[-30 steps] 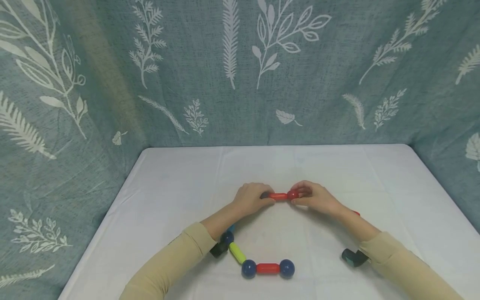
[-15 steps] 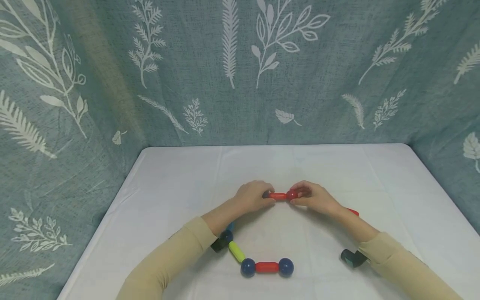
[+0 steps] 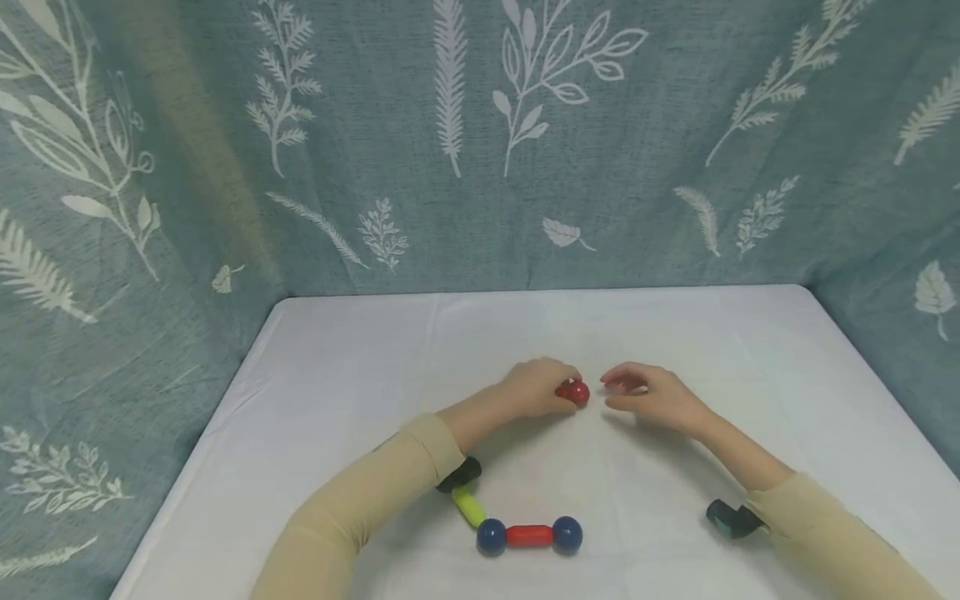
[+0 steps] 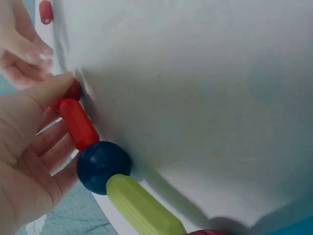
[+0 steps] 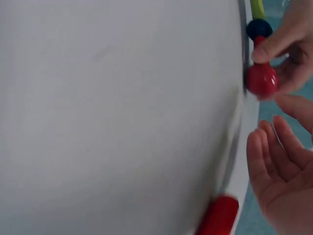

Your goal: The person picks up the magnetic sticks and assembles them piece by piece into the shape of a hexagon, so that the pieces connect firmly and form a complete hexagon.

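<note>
My left hand [image 3: 538,387] pinches a red rod [image 4: 79,125] close to the glossy red ball [image 3: 578,393] on its end. That rod's other end meets a dark blue ball [image 4: 103,167], from which a ribbed yellow-green rod [image 4: 142,205] runs on. Past it, part of another red ball [image 4: 210,232] and a light blue piece [image 4: 288,227] show at the left wrist view's lower edge. The left arm covers much of this chain in the head view. A short gap separates the red ball from my right hand [image 3: 656,398], whose fingers are loosely bent around nothing.
Nearer me lie two blue balls [image 3: 567,535] joined by a red rod [image 3: 529,536], with a yellow-green rod [image 3: 469,507] leading up toward the left sleeve. A loose red rod [image 5: 219,215] lies by the right hand. White cloth [image 3: 660,333] covers the table.
My right hand has let go of the red ball and drawn slightly right. My left hand has slid right along the chain to the ball end. The loose red rod is now hidden in the head view.
</note>
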Demonstrator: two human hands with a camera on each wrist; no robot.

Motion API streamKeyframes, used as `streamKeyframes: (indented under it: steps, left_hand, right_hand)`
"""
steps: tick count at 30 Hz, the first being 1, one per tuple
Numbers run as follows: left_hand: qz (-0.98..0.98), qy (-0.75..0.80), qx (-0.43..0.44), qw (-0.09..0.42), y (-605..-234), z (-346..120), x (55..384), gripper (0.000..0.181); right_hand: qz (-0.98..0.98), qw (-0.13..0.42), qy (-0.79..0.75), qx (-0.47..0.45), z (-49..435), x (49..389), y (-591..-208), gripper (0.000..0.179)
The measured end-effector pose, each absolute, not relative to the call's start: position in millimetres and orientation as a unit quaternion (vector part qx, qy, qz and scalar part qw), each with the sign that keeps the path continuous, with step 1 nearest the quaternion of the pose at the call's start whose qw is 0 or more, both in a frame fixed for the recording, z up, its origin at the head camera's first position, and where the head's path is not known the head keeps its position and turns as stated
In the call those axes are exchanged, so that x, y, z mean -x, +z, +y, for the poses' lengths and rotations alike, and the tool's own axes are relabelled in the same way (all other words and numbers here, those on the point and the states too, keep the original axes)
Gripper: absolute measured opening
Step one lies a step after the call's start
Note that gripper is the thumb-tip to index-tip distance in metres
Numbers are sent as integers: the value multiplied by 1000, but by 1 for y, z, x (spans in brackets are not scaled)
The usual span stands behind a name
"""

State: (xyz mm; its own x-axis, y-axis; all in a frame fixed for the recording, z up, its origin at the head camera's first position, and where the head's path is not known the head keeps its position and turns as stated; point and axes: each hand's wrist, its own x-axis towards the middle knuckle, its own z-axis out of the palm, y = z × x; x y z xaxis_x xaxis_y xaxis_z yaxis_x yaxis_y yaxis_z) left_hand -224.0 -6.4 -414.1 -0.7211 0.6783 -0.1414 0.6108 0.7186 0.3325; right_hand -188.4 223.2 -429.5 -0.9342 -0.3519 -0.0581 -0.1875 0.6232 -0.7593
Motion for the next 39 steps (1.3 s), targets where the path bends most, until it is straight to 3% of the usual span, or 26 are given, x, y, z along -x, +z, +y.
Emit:
streamKeyframes:
  steps: [6,14,23,39]
  left_hand:
    - [919,142,-347,121,-417,-9,225,38]
    - [917,155,-349,112,-417,-13,224,36]
    - [915,167,-347,118,-418,-13,224,38]
    - [909,190,-353,115,-424,-15,224,36]
  right_hand:
    - [923,74,-340,166,265,171,-415,30]
    - [949,77,-266,149,293,153,-422,26]
    - [937,83,-303,149,260,156,-429,22]
    - [920,93,-353,142,203,166,-437,29]
